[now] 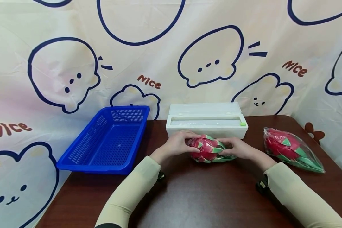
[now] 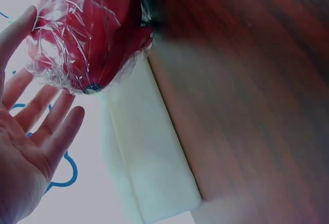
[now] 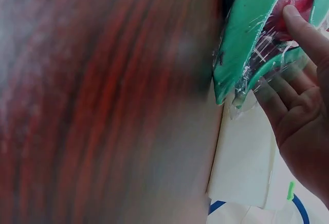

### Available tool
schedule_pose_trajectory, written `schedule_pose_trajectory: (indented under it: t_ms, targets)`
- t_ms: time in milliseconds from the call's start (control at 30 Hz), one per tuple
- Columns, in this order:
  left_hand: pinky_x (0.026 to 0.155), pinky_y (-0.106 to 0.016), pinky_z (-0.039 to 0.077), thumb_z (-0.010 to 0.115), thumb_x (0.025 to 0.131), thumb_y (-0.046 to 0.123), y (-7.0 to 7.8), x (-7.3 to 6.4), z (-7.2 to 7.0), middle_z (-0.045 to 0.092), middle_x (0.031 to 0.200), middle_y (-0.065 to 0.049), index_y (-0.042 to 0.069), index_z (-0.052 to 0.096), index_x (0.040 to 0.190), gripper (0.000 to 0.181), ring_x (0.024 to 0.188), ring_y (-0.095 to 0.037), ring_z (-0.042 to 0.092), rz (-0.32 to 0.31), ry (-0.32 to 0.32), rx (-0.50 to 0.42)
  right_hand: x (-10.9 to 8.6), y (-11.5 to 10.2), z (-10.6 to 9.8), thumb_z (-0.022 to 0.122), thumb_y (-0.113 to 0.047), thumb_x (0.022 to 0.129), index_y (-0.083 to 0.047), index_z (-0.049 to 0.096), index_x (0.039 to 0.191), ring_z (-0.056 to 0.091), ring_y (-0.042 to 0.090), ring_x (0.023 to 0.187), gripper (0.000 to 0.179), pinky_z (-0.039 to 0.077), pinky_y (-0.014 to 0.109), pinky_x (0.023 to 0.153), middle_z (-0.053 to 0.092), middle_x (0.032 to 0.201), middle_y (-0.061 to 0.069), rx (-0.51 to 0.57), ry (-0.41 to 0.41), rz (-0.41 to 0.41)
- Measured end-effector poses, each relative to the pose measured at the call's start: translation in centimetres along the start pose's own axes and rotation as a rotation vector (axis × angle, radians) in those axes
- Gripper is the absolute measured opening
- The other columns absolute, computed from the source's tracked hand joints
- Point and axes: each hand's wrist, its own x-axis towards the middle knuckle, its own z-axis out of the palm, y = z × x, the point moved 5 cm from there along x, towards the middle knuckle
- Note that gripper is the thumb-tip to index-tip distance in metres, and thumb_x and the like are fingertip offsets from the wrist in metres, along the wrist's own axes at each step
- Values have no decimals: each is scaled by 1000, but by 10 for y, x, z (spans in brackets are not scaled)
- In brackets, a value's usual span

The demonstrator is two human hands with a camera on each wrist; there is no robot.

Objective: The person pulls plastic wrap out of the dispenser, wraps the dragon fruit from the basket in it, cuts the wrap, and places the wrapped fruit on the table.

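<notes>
A pink-red dragon fruit (image 1: 205, 149) with green scales, covered in clear plastic film, is between the two hands at the middle of the table. The left hand (image 1: 176, 144) holds its left end, thumb in front and fingers behind. In the left wrist view, crinkled film shines over the red skin of the dragon fruit (image 2: 95, 39), next to the left hand (image 2: 31, 142). The right hand (image 1: 239, 148) grips the green-tipped end. Its thumb presses the film in the right wrist view, where the right hand (image 3: 303, 100) is partly cut off.
Just behind the hands stands a white cling film dispenser (image 1: 205, 130), its lid raised and a green slider at its right. A blue plastic basket (image 1: 92, 167) sits at left. Another film-wrapped dragon fruit (image 1: 288, 145) lies at right on the brown table (image 1: 205, 196).
</notes>
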Motion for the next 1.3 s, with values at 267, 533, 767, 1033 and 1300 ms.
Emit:
schedule_pose_trajectory:
  t_ms: [267, 533, 767, 1033, 1300]
  targets:
    - [77, -23, 52, 79, 77, 48, -9, 11, 0, 64, 118, 8, 30, 65, 129, 57, 103, -10, 56, -28, -36, -178, -2, -5, -3, 72, -28, 89, -9, 42, 147, 48, 35, 125, 68, 38, 56, 101, 51, 139, 17, -47, 54, 46]
    - [69, -23, 53, 80, 78, 43, -18, 21, 0, 62, 101, 7, 25, 70, 123, 50, 90, -14, 54, -79, 4, -216, 1, -17, -2, 73, -35, 88, -13, 36, 151, 39, 37, 134, 77, 33, 57, 104, 41, 148, 17, -17, 106, 19]
    - [87, -30, 51, 76, 83, 40, -25, 17, 1, 61, 126, 2, 24, 59, 136, 58, 113, -16, 55, -67, -45, -276, 10, -19, 1, 78, -35, 82, -10, 38, 149, 47, 37, 124, 81, 39, 56, 99, 47, 141, 21, -87, 147, 18]
    - [93, -38, 49, 76, 85, 13, -38, -1, -4, 65, 124, -6, 10, 65, 128, 44, 114, -19, 60, -42, -40, -486, 10, -15, -2, 79, -28, 82, -9, 43, 147, 47, 37, 125, 76, 39, 55, 100, 50, 139, 21, -47, 142, 6]
    - [84, -28, 53, 77, 83, 9, -44, 3, -2, 72, 105, -6, 4, 76, 103, 21, 100, -15, 66, -45, 50, -529, 12, -12, -3, 77, -30, 83, -12, 41, 148, 50, 33, 120, 76, 44, 52, 96, 51, 139, 18, -34, 109, -10]
